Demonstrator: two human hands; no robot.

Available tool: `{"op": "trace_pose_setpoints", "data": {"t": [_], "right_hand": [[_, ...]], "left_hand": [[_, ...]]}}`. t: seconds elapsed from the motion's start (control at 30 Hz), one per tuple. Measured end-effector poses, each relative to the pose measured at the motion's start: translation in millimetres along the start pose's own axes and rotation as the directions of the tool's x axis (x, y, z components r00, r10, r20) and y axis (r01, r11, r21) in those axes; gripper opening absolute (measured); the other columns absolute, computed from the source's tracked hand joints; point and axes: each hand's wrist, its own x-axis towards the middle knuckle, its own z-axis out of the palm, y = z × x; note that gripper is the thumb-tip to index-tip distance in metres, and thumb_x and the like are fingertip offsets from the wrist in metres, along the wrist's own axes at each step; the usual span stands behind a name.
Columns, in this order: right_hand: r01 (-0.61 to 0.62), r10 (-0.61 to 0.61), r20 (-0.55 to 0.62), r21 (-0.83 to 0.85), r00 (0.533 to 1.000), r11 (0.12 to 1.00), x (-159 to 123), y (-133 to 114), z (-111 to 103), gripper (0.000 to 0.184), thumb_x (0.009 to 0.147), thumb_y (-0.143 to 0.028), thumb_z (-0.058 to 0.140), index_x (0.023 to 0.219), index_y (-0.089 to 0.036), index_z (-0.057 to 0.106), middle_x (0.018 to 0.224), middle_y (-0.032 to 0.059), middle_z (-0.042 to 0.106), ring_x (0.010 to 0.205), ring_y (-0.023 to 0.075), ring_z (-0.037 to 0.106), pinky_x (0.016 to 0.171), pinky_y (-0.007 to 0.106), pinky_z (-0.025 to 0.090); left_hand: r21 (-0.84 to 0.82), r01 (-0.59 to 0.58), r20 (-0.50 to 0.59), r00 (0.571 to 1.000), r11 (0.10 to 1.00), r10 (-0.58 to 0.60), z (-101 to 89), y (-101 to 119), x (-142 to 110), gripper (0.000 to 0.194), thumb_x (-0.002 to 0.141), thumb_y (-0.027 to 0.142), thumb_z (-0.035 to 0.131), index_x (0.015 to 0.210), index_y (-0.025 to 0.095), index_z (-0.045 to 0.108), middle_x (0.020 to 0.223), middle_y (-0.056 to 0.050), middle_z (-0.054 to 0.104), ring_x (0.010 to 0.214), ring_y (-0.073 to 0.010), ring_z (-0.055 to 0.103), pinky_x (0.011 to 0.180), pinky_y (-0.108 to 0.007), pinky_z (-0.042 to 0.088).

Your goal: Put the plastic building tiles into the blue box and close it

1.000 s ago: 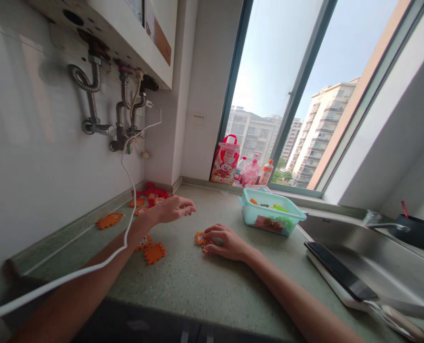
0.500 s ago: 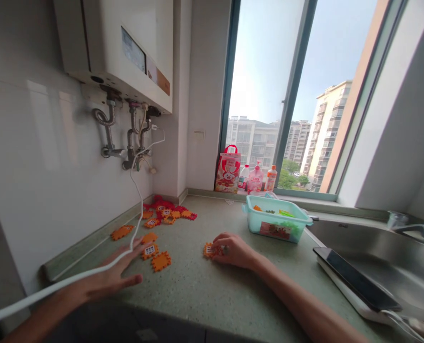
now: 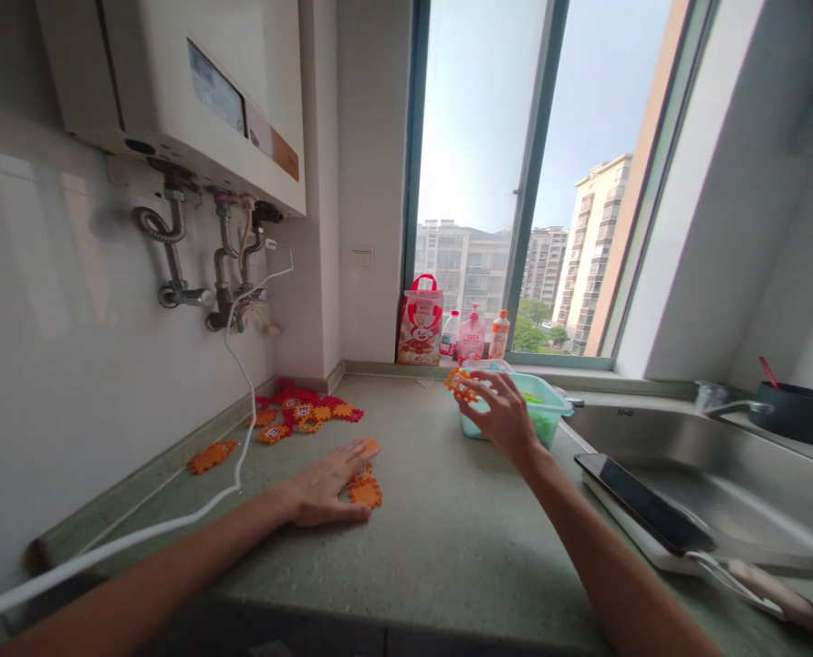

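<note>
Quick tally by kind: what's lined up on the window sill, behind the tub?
Red-and-white printed gift bag with red handles: 1
Clear plastic bottle, white cap: 1
Pink plastic pump bottle: 1
Orange plastic bottle: 1
Total: 4

Bare counter [image 3: 440, 529] lies open between the hands, hemmed by the tub [image 3: 547, 415], phone [image 3: 642, 504] and cable [image 3: 173, 522].
</note>
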Motion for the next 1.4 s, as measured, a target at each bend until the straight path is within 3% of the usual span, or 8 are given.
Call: {"op": "trace_pose_setpoints", "data": {"t": [0.13, 0.37, 0.47, 0.57, 0.77, 1.0, 1.13, 1.4], "right_hand": [[-0.226, 0.216, -0.191, -0.033, 0.957, 0.974, -7, 36, -6, 0.028, 0.095, -0.046, 0.067, 0.107, -0.023, 0.077, 0.114, 0.0094, 0.074, 0.105, 0.0275, 0.066, 0.099, 0.046, 0.053], [-0.332, 0.368, 0.093, -0.271, 0.925, 0.904, -24, 49, 3, 0.040, 0.103, -0.050, 0.051, 0.119, -0.023, 0.076, 0.125, 0.0141, 0.073, 0.112, 0.0327, 0.065, 0.097, 0.053, 0.049], [-0.236, 0.268, 0.137, -0.213, 0.954, 0.948, -21, 27, 8, 0.034, 0.105, -0.041, 0.049, 0.119, -0.024, 0.075, 0.130, 0.0126, 0.070, 0.119, 0.0318, 0.061, 0.100, 0.053, 0.048], [-0.077, 0.057, 0.315, 0.053, 0.947, 0.996, -24, -10, 21, 0.029, 0.106, -0.033, 0.050, 0.120, -0.026, 0.074, 0.127, 0.0098, 0.071, 0.116, 0.0264, 0.063, 0.105, 0.048, 0.049], [-0.095, -0.166, 0.665, 0.338, 0.729, 0.936, -55, -64, 61, 0.037, 0.096, -0.043, 0.069, 0.130, -0.031, 0.071, 0.141, 0.0106, 0.065, 0.124, 0.0292, 0.063, 0.106, 0.047, 0.051], [-0.174, -0.148, 0.675, 0.385, 0.723, 0.906, -57, -57, 61, 0.039, 0.083, -0.050, 0.082, 0.119, -0.035, 0.079, 0.122, 0.0081, 0.071, 0.110, 0.0261, 0.067, 0.100, 0.040, 0.053], [-0.244, -0.132, 0.709, 0.403, 0.692, 0.882, -53, -57, 53, 0.042, 0.081, -0.055, 0.082, 0.117, -0.033, 0.080, 0.106, 0.0056, 0.073, 0.093, 0.0205, 0.071, 0.090, 0.032, 0.055], [-0.263, -0.159, 0.718, 0.439, 0.678, 0.859, -52, -56, 52, 0.020, 0.089, -0.043, 0.077, 0.104, -0.033, 0.083, 0.107, 0.0030, 0.078, 0.095, 0.0198, 0.074, 0.091, 0.031, 0.056]], "left_hand": [[-0.098, -0.159, 0.027, 0.986, 0.982, 0.163, -5.5, -3, 51, 0.111, 0.078, 0.070, 0.075, 0.166, 0.024, 0.025, 0.171, -0.015, 0.023, 0.157, -0.0338, 0.024, 0.128, -0.050, 0.021], [-0.138, -0.186, -0.084, 0.981, 0.973, 0.176, -1.3, -14, 100, 0.108, 0.076, 0.066, 0.080, 0.162, 0.021, 0.033, 0.165, -0.020, 0.037, 0.151, -0.0347, 0.037, 0.125, -0.052, 0.028], [-0.149, -0.190, -0.131, 0.977, 0.970, 0.171, 2.0, -16, 100, 0.112, 0.075, 0.067, 0.080, 0.163, 0.020, 0.030, 0.163, -0.020, 0.039, 0.148, -0.0349, 0.041, 0.123, -0.051, 0.032], [-0.111, -0.198, -0.149, 0.972, 0.974, 0.181, 3.8, -18, 99, 0.112, 0.075, 0.070, 0.079, 0.163, 0.021, 0.029, 0.163, -0.017, 0.041, 0.148, -0.0349, 0.042, 0.123, -0.049, 0.032], [0.009, -0.206, -0.172, 0.964, 0.978, 0.205, 5.6, -23, 102, 0.115, 0.070, 0.077, 0.077, 0.163, 0.025, 0.033, 0.157, -0.012, 0.050, 0.140, -0.0336, 0.050, 0.117, -0.044, 0.038], [0.159, -0.248, -0.153, 0.950, 0.956, 0.271, 0.5, -25, 102, 0.050, 0.103, 0.062, 0.045, 0.136, 0.032, 0.067, 0.139, -0.005, 0.066, 0.126, -0.0265, 0.058, 0.111, -0.040, 0.040], [0.181, -0.223, -0.183, 0.949, 0.958, 0.256, 4.2, -29, 104, 0.043, 0.104, 0.054, 0.048, 0.132, 0.033, 0.071, 0.140, -0.005, 0.066, 0.126, -0.0266, 0.059, 0.111, -0.041, 0.041], [0.157, -0.014, -0.284, 0.957, 0.987, 0.059, 5.0, -49, 106, 0.042, 0.104, 0.052, 0.048, 0.131, 0.032, 0.072, 0.140, -0.007, 0.067, 0.131, -0.0281, 0.058, 0.119, -0.046, 0.033]]}}
